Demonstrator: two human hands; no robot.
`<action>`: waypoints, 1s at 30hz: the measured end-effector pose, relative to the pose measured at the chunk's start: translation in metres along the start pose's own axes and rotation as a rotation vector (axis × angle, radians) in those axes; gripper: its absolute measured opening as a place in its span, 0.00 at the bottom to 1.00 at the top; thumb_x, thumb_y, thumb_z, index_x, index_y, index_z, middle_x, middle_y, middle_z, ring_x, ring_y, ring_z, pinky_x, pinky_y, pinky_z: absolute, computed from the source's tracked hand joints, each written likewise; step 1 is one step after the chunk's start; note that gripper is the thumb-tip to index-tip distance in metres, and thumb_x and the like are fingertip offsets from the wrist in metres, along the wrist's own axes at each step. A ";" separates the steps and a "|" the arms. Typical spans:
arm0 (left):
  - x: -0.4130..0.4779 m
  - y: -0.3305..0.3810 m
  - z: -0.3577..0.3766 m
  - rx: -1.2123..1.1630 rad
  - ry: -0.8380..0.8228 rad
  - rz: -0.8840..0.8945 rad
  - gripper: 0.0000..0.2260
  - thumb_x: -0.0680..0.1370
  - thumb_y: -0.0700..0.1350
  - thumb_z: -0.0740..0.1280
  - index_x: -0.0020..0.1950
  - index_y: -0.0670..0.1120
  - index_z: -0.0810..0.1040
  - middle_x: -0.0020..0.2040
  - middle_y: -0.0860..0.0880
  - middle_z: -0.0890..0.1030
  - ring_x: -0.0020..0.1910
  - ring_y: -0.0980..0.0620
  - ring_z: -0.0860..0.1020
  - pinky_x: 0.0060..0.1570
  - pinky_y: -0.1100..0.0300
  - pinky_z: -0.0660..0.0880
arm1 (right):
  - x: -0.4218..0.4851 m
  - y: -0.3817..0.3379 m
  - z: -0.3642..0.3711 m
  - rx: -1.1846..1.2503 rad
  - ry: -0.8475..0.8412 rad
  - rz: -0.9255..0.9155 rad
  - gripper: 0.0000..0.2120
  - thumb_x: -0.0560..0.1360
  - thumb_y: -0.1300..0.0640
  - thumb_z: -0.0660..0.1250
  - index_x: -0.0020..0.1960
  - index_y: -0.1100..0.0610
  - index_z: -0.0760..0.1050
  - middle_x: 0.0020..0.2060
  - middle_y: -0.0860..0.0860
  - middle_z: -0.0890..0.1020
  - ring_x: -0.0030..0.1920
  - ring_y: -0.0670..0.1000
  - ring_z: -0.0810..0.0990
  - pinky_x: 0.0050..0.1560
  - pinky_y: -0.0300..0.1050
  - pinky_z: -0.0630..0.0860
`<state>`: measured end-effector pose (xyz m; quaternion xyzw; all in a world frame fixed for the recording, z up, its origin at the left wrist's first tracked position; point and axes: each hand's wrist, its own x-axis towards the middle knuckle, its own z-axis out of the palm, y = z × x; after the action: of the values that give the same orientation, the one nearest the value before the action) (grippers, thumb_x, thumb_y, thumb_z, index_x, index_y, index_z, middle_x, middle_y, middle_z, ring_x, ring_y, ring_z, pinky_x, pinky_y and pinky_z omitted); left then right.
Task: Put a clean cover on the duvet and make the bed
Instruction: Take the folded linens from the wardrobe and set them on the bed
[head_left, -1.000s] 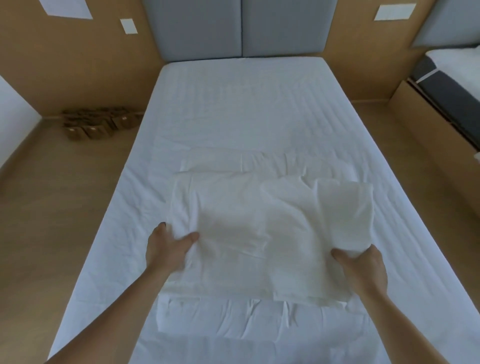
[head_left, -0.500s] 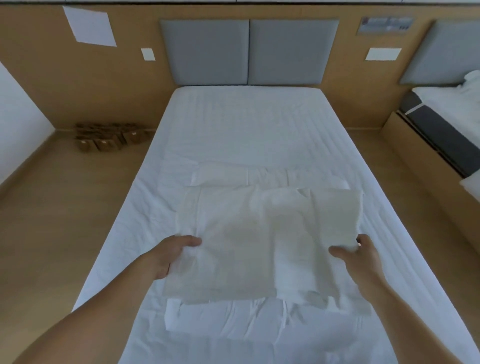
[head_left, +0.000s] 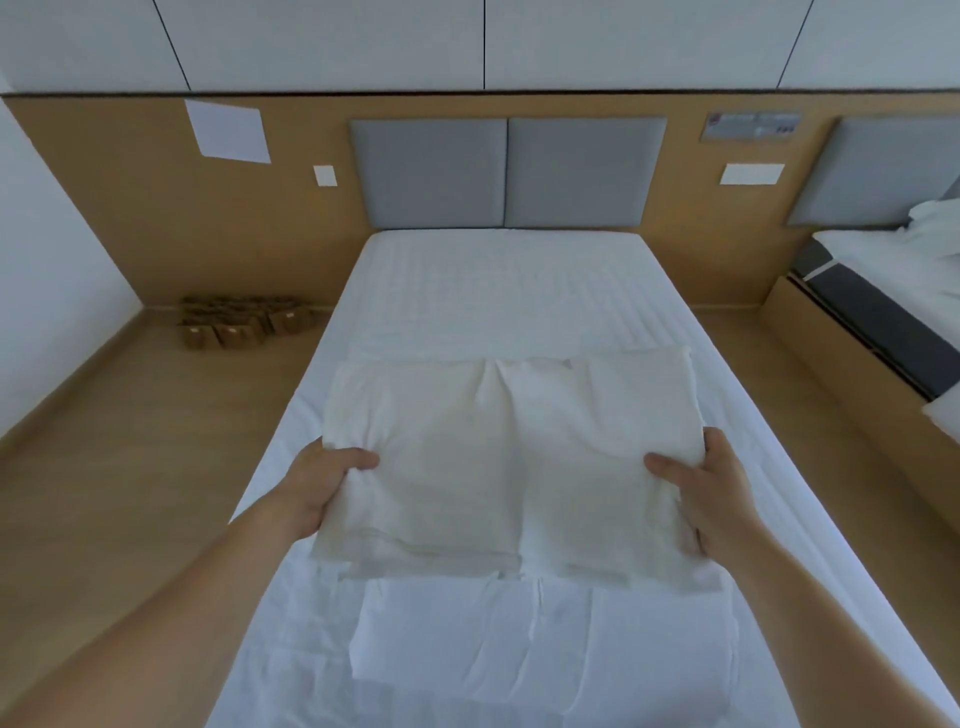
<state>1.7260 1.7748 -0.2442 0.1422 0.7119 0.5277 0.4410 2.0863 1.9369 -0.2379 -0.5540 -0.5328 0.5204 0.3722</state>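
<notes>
two hands on it: left hand and right hand each grip a side edge of the folded cream linen, thumbs on top, fingers tucked under. it's held just above the bed, approx mid-length. cover or duvet? can't tell. a 2nd folded white piece lies flat below it, nearer the foot. progress, imo: early. nothing's unfolded, no cover fitted, bed not made yet.

Left hand and right hand grip folded linen over the bed.
</notes>
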 end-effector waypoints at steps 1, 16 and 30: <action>-0.001 -0.003 0.001 -0.003 0.008 -0.012 0.16 0.71 0.35 0.73 0.58 0.39 0.80 0.50 0.39 0.85 0.49 0.36 0.83 0.50 0.43 0.80 | 0.000 0.002 0.003 0.018 0.003 0.022 0.14 0.71 0.65 0.74 0.50 0.55 0.71 0.48 0.57 0.81 0.46 0.60 0.82 0.48 0.59 0.81; -0.005 0.027 0.102 0.133 -0.154 0.077 0.12 0.71 0.33 0.72 0.53 0.40 0.80 0.48 0.39 0.84 0.45 0.38 0.83 0.44 0.50 0.80 | -0.030 0.014 -0.045 0.065 0.267 0.139 0.14 0.70 0.66 0.73 0.50 0.56 0.72 0.49 0.57 0.80 0.46 0.60 0.81 0.51 0.60 0.80; -0.136 0.025 0.394 0.211 -0.417 0.238 0.13 0.70 0.33 0.73 0.53 0.42 0.80 0.50 0.41 0.84 0.48 0.39 0.83 0.46 0.48 0.81 | -0.071 0.042 -0.362 0.260 0.491 0.068 0.16 0.69 0.64 0.74 0.50 0.51 0.72 0.50 0.54 0.80 0.50 0.59 0.81 0.52 0.61 0.79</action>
<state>2.1037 1.9403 -0.1790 0.3760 0.6349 0.4581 0.4957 2.4545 1.9125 -0.1997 -0.6286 -0.3366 0.4466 0.5406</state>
